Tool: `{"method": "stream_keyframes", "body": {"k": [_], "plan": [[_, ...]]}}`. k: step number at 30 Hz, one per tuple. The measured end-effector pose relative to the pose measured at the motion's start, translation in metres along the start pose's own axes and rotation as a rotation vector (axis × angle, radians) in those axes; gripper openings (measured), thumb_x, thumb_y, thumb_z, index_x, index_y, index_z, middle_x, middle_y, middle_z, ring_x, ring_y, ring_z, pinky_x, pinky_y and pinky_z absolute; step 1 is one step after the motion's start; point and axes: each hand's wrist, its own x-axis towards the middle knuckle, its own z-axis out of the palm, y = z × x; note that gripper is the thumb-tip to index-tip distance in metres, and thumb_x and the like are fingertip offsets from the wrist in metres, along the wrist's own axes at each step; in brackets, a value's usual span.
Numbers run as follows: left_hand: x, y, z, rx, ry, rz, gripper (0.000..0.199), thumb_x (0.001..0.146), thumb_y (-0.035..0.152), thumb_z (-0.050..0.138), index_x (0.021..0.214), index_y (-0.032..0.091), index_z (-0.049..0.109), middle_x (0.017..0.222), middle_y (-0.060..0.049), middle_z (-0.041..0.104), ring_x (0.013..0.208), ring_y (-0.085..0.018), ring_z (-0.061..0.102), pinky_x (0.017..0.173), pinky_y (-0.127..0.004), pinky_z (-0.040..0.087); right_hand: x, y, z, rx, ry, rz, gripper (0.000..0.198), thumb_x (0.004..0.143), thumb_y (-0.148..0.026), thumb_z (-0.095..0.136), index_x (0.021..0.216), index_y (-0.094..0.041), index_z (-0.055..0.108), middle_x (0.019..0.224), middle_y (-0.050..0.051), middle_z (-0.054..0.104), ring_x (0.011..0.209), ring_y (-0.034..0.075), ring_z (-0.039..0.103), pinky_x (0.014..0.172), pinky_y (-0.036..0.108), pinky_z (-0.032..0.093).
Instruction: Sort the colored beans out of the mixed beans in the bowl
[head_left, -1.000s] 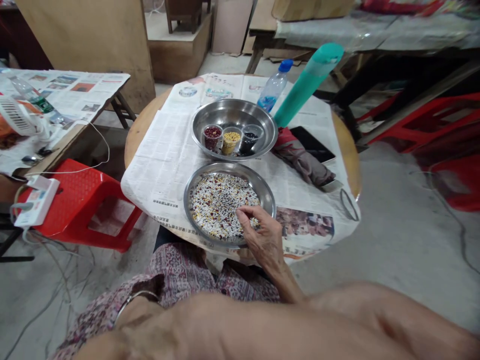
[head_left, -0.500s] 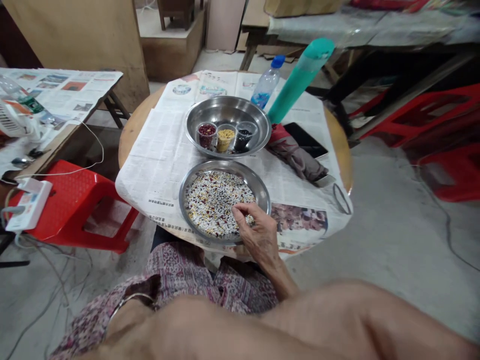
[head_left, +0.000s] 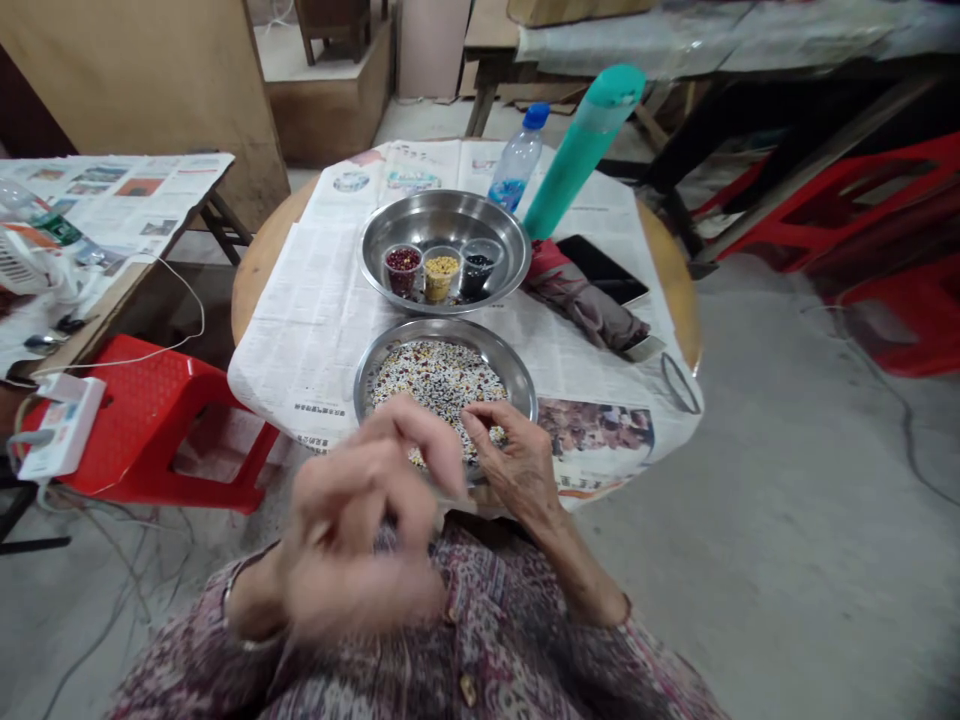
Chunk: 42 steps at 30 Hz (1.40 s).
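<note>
A shallow steel dish (head_left: 522, 375) holds a mix of white, yellow, dark red and black grains and beans (head_left: 431, 365). Over its right near side, my right hand (head_left: 523, 470) has thumb and forefinger pinched together; whatever is between them is too small to make out. My left hand (head_left: 367, 530) is raised close to the camera, hiding the dish's near left part. Its fingers look curled, but motion blurs them. Behind the dish, a larger steel basin (head_left: 442, 208) holds clear cups of dark red beans (head_left: 403, 265), yellow beans (head_left: 439, 275) and black beans (head_left: 478, 270).
Newspaper (head_left: 292, 330) covers the round table. A blue-capped bottle (head_left: 517, 160), a tall green bottle (head_left: 581, 155), a folded umbrella (head_left: 585, 305) and a dark phone (head_left: 604, 270) lie or stand at right. On a red stool (head_left: 161, 430) at left sits a power strip (head_left: 64, 425).
An arm or hand that blurred across the bottom is gone from there, and my left hand is now raised before the dish. My right hand keeps its pinch over the dish. The view shifted slightly.
</note>
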Motion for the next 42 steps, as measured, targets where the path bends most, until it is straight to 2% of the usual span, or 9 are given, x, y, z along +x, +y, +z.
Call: {"method": "stream_keyframes", "body": {"k": [5, 9, 12, 23, 27, 30, 33, 36, 42], "plan": [[0.010, -0.059, 0.023, 0.100, 0.249, -0.080, 0.015, 0.096, 0.029, 0.059, 0.084, 0.020, 0.062, 0.103, -0.007, 0.063, 0.101, -0.021, 0.058, 0.096, -0.048, 0.050, 0.008, 0.004, 0.000, -0.121, -0.286, -0.259, 0.010, 0.092, -0.021, 0.061, 0.091, -0.021, 0.070, 0.085, 0.004, 0.071, 0.083, 0.020, 0.064, 0.080, 0.037, 0.053], [0.009, -0.105, 0.044, 0.166, 0.049, -0.051, 0.014, 0.096, 0.023, 0.056, 0.099, 0.020, 0.069, 0.128, -0.009, 0.058, 0.122, -0.024, 0.050, 0.107, -0.048, 0.043, 0.020, 0.000, 0.019, -0.267, -0.624, -0.508, 0.014, 0.087, -0.016, 0.067, 0.097, -0.023, 0.073, 0.099, 0.006, 0.071, 0.095, 0.023, 0.059, 0.085, 0.040, 0.051], [0.005, -0.120, 0.054, 0.124, 0.015, -0.071, 0.024, 0.093, 0.012, 0.047, 0.097, 0.020, 0.069, 0.132, -0.008, 0.057, 0.125, -0.023, 0.047, 0.111, -0.047, 0.040, 0.029, 0.004, 0.033, -0.330, -0.733, -0.551, 0.017, 0.087, -0.015, 0.064, 0.099, -0.023, 0.074, 0.105, 0.007, 0.070, 0.100, 0.023, 0.057, 0.086, 0.039, 0.050], [-0.003, -0.128, 0.065, 0.060, 0.095, -0.105, 0.030, 0.081, 0.010, 0.045, 0.099, 0.020, 0.066, 0.142, -0.009, 0.047, 0.132, -0.028, 0.040, 0.113, -0.052, 0.035, 0.075, 0.038, 0.034, -0.595, -0.329, -0.205, 0.029, 0.096, -0.034, 0.053, 0.114, -0.019, 0.070, 0.108, 0.013, 0.069, 0.104, 0.029, 0.056, 0.087, 0.041, 0.048], [-0.002, -0.127, 0.064, 0.037, 0.093, -0.084, 0.031, 0.082, 0.011, 0.043, 0.106, 0.018, 0.061, 0.139, -0.010, 0.048, 0.131, -0.027, 0.041, 0.114, -0.051, 0.035, 0.074, 0.017, 0.062, -0.562, -0.423, -0.260, 0.047, 0.090, -0.045, 0.062, 0.130, -0.019, 0.061, 0.128, 0.016, 0.061, 0.115, 0.032, 0.051, 0.093, 0.046, 0.046], [-0.001, -0.125, 0.062, 0.020, 0.108, -0.095, 0.031, 0.081, 0.010, 0.042, 0.108, 0.017, 0.056, 0.135, -0.012, 0.051, 0.129, -0.027, 0.043, 0.113, -0.051, 0.037, 0.067, 0.003, 0.071, -0.450, -0.593, -0.355, 0.033, 0.088, -0.033, 0.064, 0.118, -0.020, 0.064, 0.121, 0.013, 0.062, 0.112, 0.028, 0.052, 0.093, 0.041, 0.046], [0.000, -0.123, 0.061, 0.022, 0.107, -0.098, 0.028, 0.082, 0.010, 0.042, 0.106, 0.018, 0.055, 0.133, -0.012, 0.053, 0.126, -0.027, 0.044, 0.112, -0.050, 0.038, 0.059, 0.000, 0.059, -0.405, -0.772, -0.401, 0.014, 0.089, -0.016, 0.056, 0.098, -0.019, 0.067, 0.102, 0.009, 0.064, 0.099, 0.022, 0.055, 0.084, 0.034, 0.047], [0.000, -0.124, 0.061, 0.021, 0.111, -0.083, 0.028, 0.083, 0.010, 0.042, 0.105, 0.017, 0.057, 0.133, -0.012, 0.052, 0.126, -0.027, 0.044, 0.111, -0.051, 0.038, 0.051, 0.007, 0.032, -0.476, -0.870, -0.414, 0.020, 0.089, -0.009, 0.051, 0.086, -0.021, 0.067, 0.091, 0.007, 0.064, 0.091, 0.020, 0.056, 0.075, 0.030, 0.045], [-0.002, -0.126, 0.063, 0.030, 0.086, -0.088, 0.029, 0.080, 0.010, 0.043, 0.102, 0.018, 0.061, 0.137, -0.011, 0.049, 0.129, -0.029, 0.041, 0.112, -0.053, 0.037, 0.057, 0.027, -0.008, -0.671, -0.624, -0.201, 0.021, 0.089, -0.013, 0.050, 0.093, -0.021, 0.069, 0.099, 0.010, 0.066, 0.099, 0.024, 0.057, 0.082, 0.034, 0.049]]}}
